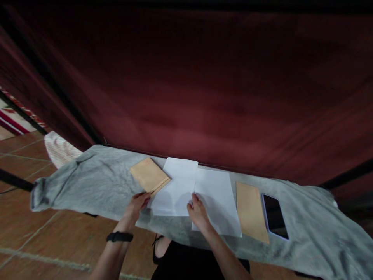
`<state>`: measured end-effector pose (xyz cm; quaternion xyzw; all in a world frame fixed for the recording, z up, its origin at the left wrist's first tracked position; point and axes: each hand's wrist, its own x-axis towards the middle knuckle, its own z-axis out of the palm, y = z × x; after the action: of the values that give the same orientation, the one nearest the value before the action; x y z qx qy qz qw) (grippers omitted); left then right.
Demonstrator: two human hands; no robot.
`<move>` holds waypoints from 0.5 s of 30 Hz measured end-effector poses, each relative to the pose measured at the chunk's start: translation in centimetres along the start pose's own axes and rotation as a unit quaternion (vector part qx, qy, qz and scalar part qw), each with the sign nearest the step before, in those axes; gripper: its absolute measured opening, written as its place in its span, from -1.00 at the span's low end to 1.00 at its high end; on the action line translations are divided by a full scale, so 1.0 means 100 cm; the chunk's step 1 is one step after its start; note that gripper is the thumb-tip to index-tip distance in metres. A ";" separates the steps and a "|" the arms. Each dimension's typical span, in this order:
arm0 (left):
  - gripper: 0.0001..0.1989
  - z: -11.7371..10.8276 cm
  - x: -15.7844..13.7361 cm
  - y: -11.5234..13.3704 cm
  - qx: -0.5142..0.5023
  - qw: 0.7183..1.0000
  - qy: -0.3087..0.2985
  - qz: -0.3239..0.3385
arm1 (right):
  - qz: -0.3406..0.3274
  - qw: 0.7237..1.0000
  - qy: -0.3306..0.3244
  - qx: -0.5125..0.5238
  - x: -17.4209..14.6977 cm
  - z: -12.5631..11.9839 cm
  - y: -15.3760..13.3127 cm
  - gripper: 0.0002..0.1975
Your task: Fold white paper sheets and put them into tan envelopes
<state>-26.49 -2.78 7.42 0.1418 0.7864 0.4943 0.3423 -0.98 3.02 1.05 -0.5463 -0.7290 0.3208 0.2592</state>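
My left hand (140, 202) is closed, its fingertips at the lower corner of a small stack of brown envelopes (148, 173). The stack lies askew over the left edge of a white sheet of paper (180, 182), and the thumb is hidden from view. At that sheet's right edge, the fingers of my right hand (198, 212) are pinched together on the paper. A second white sheet (217, 198) lies to the right, partly beneath my right hand. The sheets look blank.
Grey cloth (96, 182) covers the narrow bench. Right of the papers lie another brown envelope (252, 212) and a phone (275, 216) with a dark screen. A dark red fabric wall (186, 116) rises behind the bench, with black frame bars (67, 101) at the sides.
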 end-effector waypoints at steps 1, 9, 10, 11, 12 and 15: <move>-0.64 -0.003 0.002 0.003 0.002 1.000 -0.025 -0.015 | 0.001 1.000 0.007 -0.017 -0.002 0.003 -0.001 -0.49; -0.63 0.003 -0.007 0.004 0.098 0.985 -0.142 -0.001 | 0.008 0.994 0.027 -0.109 -0.007 0.013 -0.007 -0.46; -0.65 0.007 -0.010 0.004 0.096 0.985 -0.142 0.001 | 0.009 0.993 0.027 -0.112 -0.008 0.013 -0.009 -0.46; -0.68 0.011 -0.012 0.003 0.091 0.986 -0.140 0.000 | 0.010 0.993 0.028 -0.114 -0.009 0.013 -0.010 -0.45; -0.71 0.014 -0.014 0.003 0.083 0.987 -0.135 -0.003 | 0.010 0.993 0.028 -0.115 -0.011 0.013 -0.011 -0.44; -0.76 0.020 -0.018 0.002 0.054 0.991 -0.122 -0.009 | 0.012 0.993 0.026 -0.113 -0.012 0.013 -0.014 -0.43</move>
<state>-23.80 -2.32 7.78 0.2126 0.7656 0.4266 0.4320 -2.48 1.32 1.26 -0.5886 -0.7472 0.2252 0.2110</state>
